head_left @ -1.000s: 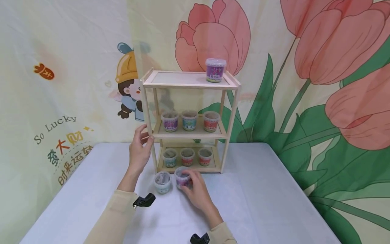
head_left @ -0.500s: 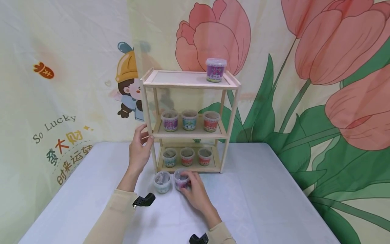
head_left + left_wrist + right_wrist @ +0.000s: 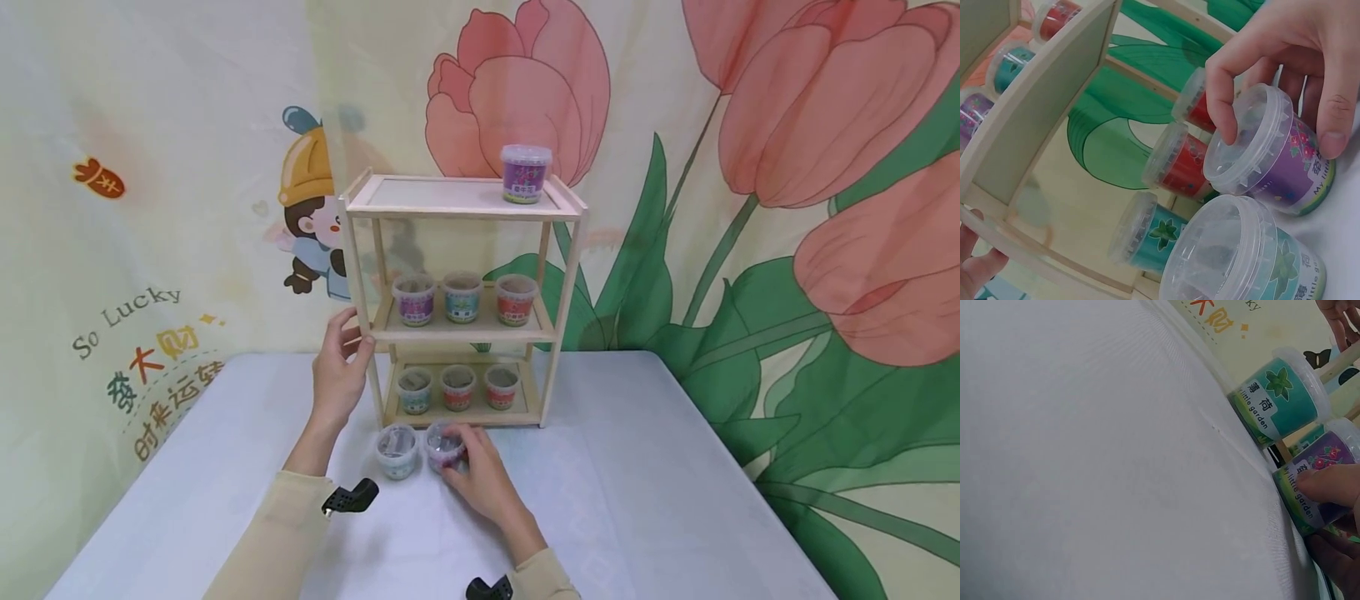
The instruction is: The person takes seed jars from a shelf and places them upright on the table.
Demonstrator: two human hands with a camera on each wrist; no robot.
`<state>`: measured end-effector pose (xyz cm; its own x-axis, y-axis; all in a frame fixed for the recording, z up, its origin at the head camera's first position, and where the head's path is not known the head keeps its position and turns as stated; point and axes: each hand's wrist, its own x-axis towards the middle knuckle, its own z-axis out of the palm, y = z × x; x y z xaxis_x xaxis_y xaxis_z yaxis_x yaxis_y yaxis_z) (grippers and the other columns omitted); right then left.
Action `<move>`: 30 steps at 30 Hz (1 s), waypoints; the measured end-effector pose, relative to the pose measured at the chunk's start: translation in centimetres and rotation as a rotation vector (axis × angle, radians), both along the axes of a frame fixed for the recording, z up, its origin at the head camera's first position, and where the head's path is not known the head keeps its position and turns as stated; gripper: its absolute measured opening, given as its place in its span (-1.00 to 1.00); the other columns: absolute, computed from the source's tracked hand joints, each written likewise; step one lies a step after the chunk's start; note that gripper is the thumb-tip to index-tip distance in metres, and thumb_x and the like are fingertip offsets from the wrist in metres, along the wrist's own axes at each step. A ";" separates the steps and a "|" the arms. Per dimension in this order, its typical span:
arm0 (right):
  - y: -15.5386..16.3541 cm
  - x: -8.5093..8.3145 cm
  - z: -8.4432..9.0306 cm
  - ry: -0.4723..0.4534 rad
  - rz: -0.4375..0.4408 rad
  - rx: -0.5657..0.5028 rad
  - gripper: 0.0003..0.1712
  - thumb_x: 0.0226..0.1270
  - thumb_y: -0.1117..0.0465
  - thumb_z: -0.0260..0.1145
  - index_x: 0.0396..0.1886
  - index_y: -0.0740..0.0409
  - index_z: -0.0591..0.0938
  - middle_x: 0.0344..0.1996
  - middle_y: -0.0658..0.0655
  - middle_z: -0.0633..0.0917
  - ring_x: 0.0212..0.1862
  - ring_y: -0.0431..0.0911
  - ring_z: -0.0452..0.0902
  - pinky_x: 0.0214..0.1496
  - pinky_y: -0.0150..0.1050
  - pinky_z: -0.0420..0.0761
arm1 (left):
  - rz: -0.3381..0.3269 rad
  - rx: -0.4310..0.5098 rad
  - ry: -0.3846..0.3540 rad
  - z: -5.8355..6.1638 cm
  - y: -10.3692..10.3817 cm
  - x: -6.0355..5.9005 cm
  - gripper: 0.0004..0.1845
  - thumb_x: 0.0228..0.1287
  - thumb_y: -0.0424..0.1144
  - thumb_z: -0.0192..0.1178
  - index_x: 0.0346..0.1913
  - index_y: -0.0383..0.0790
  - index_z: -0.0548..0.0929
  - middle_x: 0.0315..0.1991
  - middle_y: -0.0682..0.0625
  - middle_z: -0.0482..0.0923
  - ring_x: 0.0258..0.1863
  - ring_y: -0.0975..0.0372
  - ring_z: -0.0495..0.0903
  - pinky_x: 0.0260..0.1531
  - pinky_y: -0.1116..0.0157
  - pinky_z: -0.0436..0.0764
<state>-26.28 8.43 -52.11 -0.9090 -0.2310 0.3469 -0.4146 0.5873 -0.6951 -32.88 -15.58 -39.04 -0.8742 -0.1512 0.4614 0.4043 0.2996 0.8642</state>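
My right hand (image 3: 483, 475) grips a purple-labelled plastic tub (image 3: 1279, 162) with a clear lid, thumb on the label and a finger over the lid. The tub is upright on the table in front of the small wooden shelf rack (image 3: 465, 336). Close to its left stands a teal-labelled tub (image 3: 397, 452) with a leaf picture. My left hand (image 3: 339, 371) holds the rack's left front post at middle-shelf height, with fingertips and thumb at the wood in the left wrist view.
Purple (image 3: 414, 302), teal (image 3: 462, 300) and red (image 3: 515, 302) tubs line the middle shelf. On the bottom shelf are one teal tub (image 3: 415, 392) and two red ones. Another purple tub (image 3: 523, 175) sits at the top shelf's right end. A printed cloth (image 3: 675, 275) hangs behind.
My right hand has drawn the purple tub slightly back from the rack, beside the teal one. My left hand stays on the post. The head view has shifted a little.
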 end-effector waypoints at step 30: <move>5.9 -0.1 11.2 0.059 0.167 -0.044 -0.37 0.47 0.41 0.39 0.47 0.08 0.49 0.38 0.19 0.53 0.39 0.11 0.52 0.35 0.04 0.61 | -0.009 -0.008 -0.002 0.0 0.0 0.0 -0.43 0.64 -0.23 0.14 0.59 0.10 0.33 0.31 -0.29 0.56 0.29 -0.16 0.58 0.23 -0.21 0.55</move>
